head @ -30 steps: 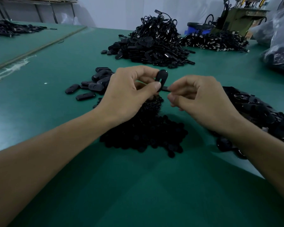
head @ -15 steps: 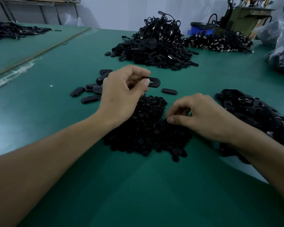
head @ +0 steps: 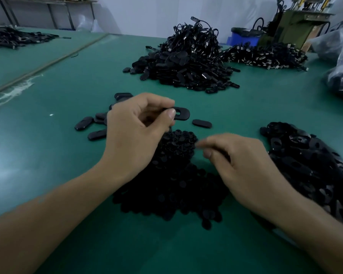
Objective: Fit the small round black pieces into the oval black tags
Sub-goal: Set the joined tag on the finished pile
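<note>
The left hand (head: pixel 139 133) is pinching one end of a flat oval black plastic tag (head: pixel 181 113) between thumb and forefinger. It is holding the tag roughly level in the air, with the slotted opening facing up. The right hand (head: pixel 244 167) is hovering just over the heap of small round black plastic pieces (head: pixel 166 186). Its grip is narrow, with thumb and forefinger drawn close, but blur is hiding whether a piece is sitting between them.

That heap is lying under both hands on the green matte counter (head: pixel 48 155), towards its near edge. A single closed oval tag (head: pixel 202 123) is lying just beyond the heap. A loose cluster of similar oval tags (head: pixel 87 125) is resting behind the left hand. A dark pile of open oval tags (head: pixel 315 165) is spreading along the right edge.

Towards the far edge, a tall mound of black tags tangled with cords (head: pixel 186 62) is sitting mid-counter, and a lower heap of corded pieces (head: pixel 265 56) is lying to its right. Clear plastic bags (head: pixel 341 56) are slumping at the far right corner.

Behind the counter, a blue bin (head: pixel 244 38) and an olive-green machine (head: pixel 297 22) are standing against a pale wall (head: pixel 156 12). To the left, a second green counter (head: pixel 18 58) is carrying another dark heap (head: pixel 12 36).
</note>
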Motion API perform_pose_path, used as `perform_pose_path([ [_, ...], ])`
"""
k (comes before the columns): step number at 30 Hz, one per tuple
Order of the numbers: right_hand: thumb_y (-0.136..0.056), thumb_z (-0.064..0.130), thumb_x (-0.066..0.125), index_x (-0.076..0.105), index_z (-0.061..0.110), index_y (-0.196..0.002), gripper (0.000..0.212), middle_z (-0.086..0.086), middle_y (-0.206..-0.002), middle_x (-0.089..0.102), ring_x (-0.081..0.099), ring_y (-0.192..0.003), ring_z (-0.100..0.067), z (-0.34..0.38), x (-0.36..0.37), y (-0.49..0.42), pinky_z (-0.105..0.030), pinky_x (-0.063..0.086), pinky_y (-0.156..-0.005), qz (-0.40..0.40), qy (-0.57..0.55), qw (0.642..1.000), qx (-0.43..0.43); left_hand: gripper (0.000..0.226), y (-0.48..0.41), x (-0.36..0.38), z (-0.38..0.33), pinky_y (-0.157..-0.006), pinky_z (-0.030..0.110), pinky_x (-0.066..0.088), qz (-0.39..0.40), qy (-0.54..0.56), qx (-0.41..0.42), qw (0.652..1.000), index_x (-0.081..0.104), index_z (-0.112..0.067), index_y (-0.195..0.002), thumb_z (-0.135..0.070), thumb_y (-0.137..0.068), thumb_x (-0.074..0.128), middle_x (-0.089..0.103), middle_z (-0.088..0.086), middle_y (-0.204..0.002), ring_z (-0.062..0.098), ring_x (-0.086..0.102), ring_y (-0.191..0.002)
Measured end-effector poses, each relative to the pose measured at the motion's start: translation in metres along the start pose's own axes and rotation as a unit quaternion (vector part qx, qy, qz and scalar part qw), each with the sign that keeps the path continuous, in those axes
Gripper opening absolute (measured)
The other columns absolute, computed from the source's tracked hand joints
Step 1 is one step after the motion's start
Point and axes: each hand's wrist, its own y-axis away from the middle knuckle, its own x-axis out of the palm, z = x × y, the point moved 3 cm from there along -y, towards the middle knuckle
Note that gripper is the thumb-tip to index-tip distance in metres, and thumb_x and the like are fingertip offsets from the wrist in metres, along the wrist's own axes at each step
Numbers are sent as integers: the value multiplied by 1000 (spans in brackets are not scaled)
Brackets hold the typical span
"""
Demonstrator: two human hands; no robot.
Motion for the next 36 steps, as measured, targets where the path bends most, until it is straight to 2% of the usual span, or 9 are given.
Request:
perform_pose_path([
  [3,-97,17,62,75,30,-103,20,20,-92,73,63,-94,5,-1,0,4,-3,44,-81,-27,-17,999,14,19,-1,-1,3,-70,22,58,-9,14,-18,1000,72,-26,-94,-7,-90,73,76,-6,-82,13,75,-75],
  [7,-94,30,56,64,44,-91,17,14,-76,70,66,-62,-11,-5,0,4,-30,50,-59,-51,-81,995,38,15,-2,-3,7,-69,22,59,-11,25,-42,999,74,-22,-94,-7,-89,74,76,-5,-81,14,75,-75],
  [14,-90,15,71,69,39,-89,25,32,-89,66,62,-75,9,-2,3,1,-2,41,-66,-27,-108,992,61,14,-1,-2,3,-71,30,61,-3,17,-79,997,73,-21,-93,-8,-90,74,76,-4,-80,15,74,-72],
  [19,-89,16,73,63,41,-90,26,24,-89,67,65,-80,1,-6,3,-2,-8,45,-69,-41,-154,984,84,15,3,3,-4,-75,37,62,40,5,-80,996,74,-18,-101,-9,-89,75,76,-4,-86,15,74,-78],
  [25,-87,11,74,69,33,-88,23,9,-79,73,69,-73,-15,-8,0,-9,-31,56,-72,-73,-246,961,107,28,7,5,-4,-75,32,61,82,-15,-71,994,72,-33,-95,-9,-84,79,75,-13,-88,10,72,-77],
  [28,-87,14,73,74,34,-89,21,6,-77,73,65,-70,-20,-7,0,-12,-31,53,-66,-78,-275,953,102,31,7,6,-5,-73,21,57,96,-10,-72,993,71,-37,-93,-10,-81,82,74,-15,-88,6,71,-79],
  [30,-84,20,71,76,36,-89,18,7,-76,73,63,-66,-13,-5,-1,-12,-25,52,-62,-82,-289,949,95,28,9,9,-5,-71,18,56,112,5,-83,990,71,-36,-92,-14,-78,82,74,-14,-85,5,71,-77],
  [32,-82,21,72,75,37,-90,18,7,-77,74,66,-67,-8,-3,-2,-11,-19,51,-63,-85,-311,943,86,23,10,13,-6,-69,18,56,124,29,-89,988,73,-32,-92,-14,-78,80,75,-13,-83,5,72,-75],
  [36,-80,23,75,64,37,-87,18,4,-81,74,70,-71,-15,-1,-3,-9,-27,56,-66,-104,-293,946,91,21,10,14,-6,-68,27,60,122,58,-91,987,76,-28,-91,-11,-80,79,77,-7,-80,12,74,-72],
])
